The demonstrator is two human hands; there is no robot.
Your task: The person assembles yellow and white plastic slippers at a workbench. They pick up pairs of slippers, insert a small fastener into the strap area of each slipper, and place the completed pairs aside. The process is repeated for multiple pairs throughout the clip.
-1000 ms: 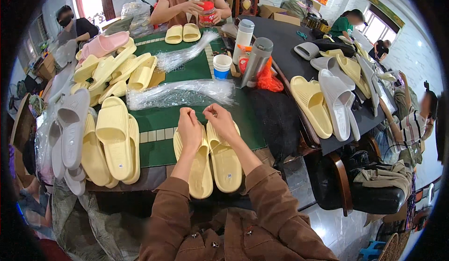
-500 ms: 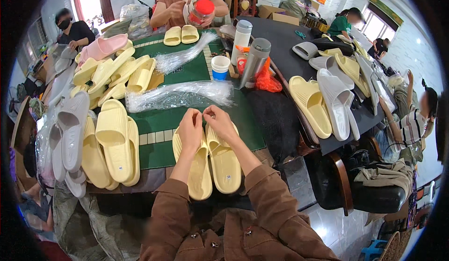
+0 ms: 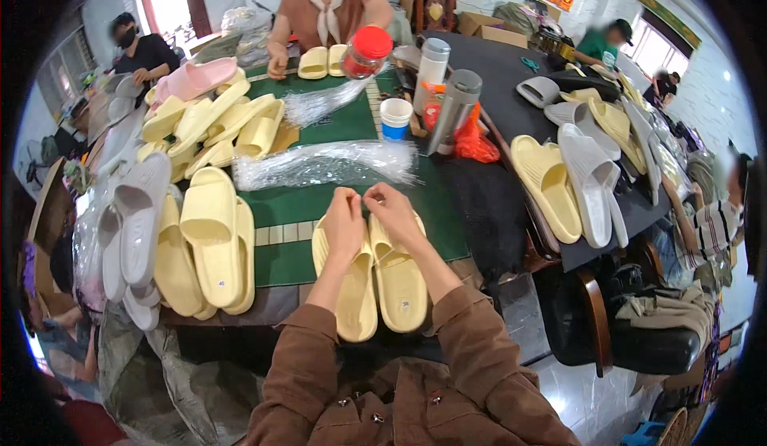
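Note:
A pair of pale yellow slippers lies at the near table edge, the left slipper (image 3: 357, 302) beside the right slipper (image 3: 403, 292), toes away from me. Above their straps are both my hands, close together. My left hand (image 3: 345, 224) has its fingers pinched. In a similar pinch, my right hand (image 3: 391, 216) is just beside it. Whatever the fingertips hold, if anything, is too thin or hidden to make out. Just beyond them, a bundle of clear plastic strands (image 3: 327, 165) in a clear wrapper lies across the green mat (image 3: 375, 242).
Yellow slippers (image 3: 212, 238) and grey slippers (image 3: 144, 218) stand at left, with a pile (image 3: 209, 118) behind. Beyond the bundle are paper cups (image 3: 395, 120), a steel flask (image 3: 457, 106) and a red bag (image 3: 477, 141). Opposite, a person holds a red-lidded jar (image 3: 367, 53). A chair (image 3: 595, 326) stands at right.
The view has shifted, so the table appears farther right. Across the table, the person's jar has come lower and nearer the mat. My pinched hands stay over the slippers.

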